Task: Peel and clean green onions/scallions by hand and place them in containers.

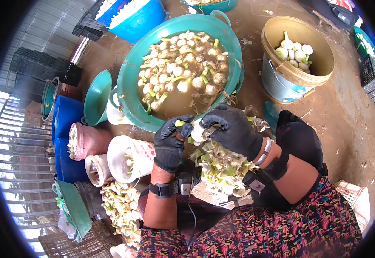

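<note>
My right hand (pixel 232 129), in a black glove, is wrapped round a white garlic bulb (pixel 197 131) at the near rim of a big green tub (pixel 129 101). Against the bulb's left side, my left hand (pixel 171 142), gloved too, has its fingers closed. A short green garlic stem (pixel 179 123) shows at those fingertips; whether it joins the bulb is hidden. Many garlic bulbs (pixel 183 86) with cut stems float in the tub's brown water. Below my hands lies a heap of pale peelings and leaves (pixel 222 165).
At the right stands a deep tan-rimmed bucket (pixel 297 73) partly filled with clean white bulbs. White (pixel 131 159) and pink buckets (pixel 93 142) crowd the left, beside a heap of stemmed bulbs (pixel 119 208). Blue tubs (pixel 138 23) stand at the back left, near dark stacked crates (pixel 39 71).
</note>
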Motion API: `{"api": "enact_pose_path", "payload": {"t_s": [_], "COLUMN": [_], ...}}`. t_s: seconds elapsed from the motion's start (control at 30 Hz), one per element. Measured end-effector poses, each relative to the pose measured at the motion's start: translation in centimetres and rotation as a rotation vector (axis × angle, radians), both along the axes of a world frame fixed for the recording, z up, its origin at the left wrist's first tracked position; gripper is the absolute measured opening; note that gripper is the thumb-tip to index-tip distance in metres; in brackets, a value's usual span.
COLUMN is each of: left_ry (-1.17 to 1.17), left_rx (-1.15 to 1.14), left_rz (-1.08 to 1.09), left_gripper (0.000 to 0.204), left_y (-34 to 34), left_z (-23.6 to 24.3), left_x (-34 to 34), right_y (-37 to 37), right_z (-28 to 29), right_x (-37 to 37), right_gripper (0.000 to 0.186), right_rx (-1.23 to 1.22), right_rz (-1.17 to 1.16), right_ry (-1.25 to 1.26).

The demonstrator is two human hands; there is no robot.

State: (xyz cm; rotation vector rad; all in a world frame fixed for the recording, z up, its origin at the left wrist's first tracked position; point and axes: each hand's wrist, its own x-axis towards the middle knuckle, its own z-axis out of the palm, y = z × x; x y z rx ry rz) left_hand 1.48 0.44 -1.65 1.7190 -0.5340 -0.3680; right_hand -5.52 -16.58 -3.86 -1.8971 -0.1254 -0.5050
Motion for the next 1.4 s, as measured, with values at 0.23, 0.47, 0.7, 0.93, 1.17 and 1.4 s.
{"api": "enact_pose_path", "payload": {"t_s": [0.23,0.47,0.7,0.93,1.17,1.4], "left_ry": [-0.076,0.273,0.283,0.118,-0.483,-0.443], "left_rx": [0.069,-0.240,-0.152,0.049,0.814,1.363], "left_rz": [0.007,0.190,-0.056,-0.066,-0.451,-0.432], "left_gripper": [0.023,0.041,0.034,0.025,0.043,0.058], "left_y": [0.5,2.6,-0.4,0.2,-9.5,-13.5], "left_z": [-0.7,-1.4,0.0,0.0,-2.9,-8.9], "left_x": [0.3,2.2,-0.6,4.0,12.0,17.2], "right_y": [0.9,2.7,1.2,-9.1,-6.6,-7.3], "right_z": [0.1,-0.8,-1.4,3.3,2.6,4.0], "right_x": [-0.3,-2.0,0.0,-0.8,-0.6,-0.2], "right_gripper": [0.015,0.026,0.040,0.024,0.021,0.028], "right_rx": [-0.130,-0.671,0.821,1.506,1.268,1.193], "right_rz": [0.042,0.567,0.124,-0.227,-0.269,-0.278], "right_ry": [0.181,0.772,0.401,-0.196,0.215,0.198]}}
